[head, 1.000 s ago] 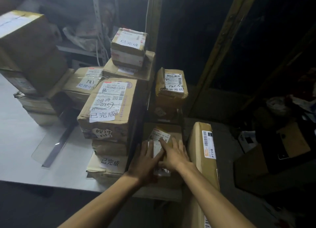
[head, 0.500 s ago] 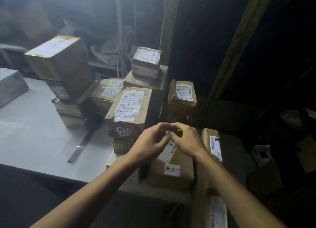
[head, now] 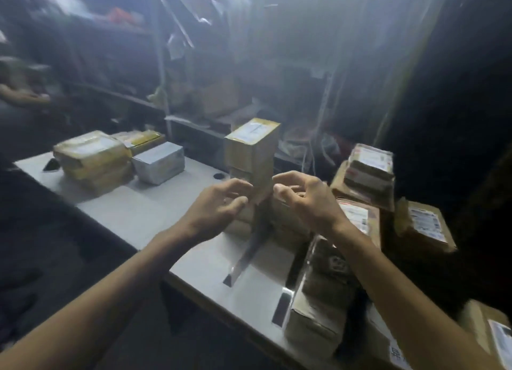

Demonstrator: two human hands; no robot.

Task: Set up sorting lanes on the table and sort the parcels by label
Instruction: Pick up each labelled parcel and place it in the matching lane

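Lifted off the brown cardboard parcels (head: 318,314) at four o'clock, the left hand (head: 219,206) and right hand (head: 304,200) now hover empty, loosely curled, free to sort.

It was a dim parcel storeroom or sorting depot. Taped cardboard parcels (head: 424,225) with printed shipping labels stood stacked on a pale tabletop (head: 138,211). Behind it, metal shelving (head: 160,64) carried more boxes (head: 219,98), blurred in the low light.
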